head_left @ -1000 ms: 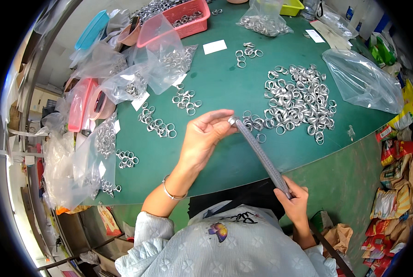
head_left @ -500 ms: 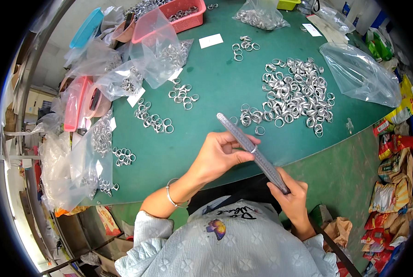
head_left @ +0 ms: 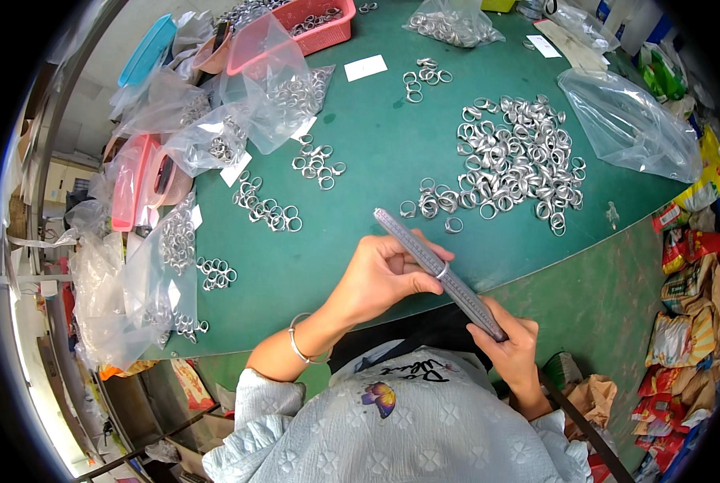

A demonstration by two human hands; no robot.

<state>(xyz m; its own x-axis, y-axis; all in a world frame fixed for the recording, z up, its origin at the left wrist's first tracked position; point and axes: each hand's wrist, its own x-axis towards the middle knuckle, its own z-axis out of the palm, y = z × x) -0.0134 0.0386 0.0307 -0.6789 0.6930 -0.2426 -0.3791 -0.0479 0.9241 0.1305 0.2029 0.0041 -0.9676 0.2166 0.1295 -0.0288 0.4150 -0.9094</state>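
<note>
A grey tapered ring mandrel [head_left: 468,299] with fine markings slants over the table's front edge. My right hand [head_left: 511,338] is closed round its thick lower end. Around the middle of the rod sits a thin silver ring [head_left: 443,272], pinched by the thumb and fingers of my left hand [head_left: 392,274]. The mandrel's narrow tip points away and to the left. Just beyond it lie a few loose rings [head_left: 436,200], next to a large pile of silver rings [head_left: 517,161] at the right.
Smaller ring groups [head_left: 267,208] lie on the green table [head_left: 360,137] at the left. Clear bags of rings [head_left: 291,97], a pink basket [head_left: 323,28] and white paper [head_left: 365,68] stand further back. A clear plastic bag [head_left: 629,129] lies at the right edge.
The mandrel's tip has dipped slightly toward me and the rod has turned a little. Both hands keep their hold in nearly the same place.
</note>
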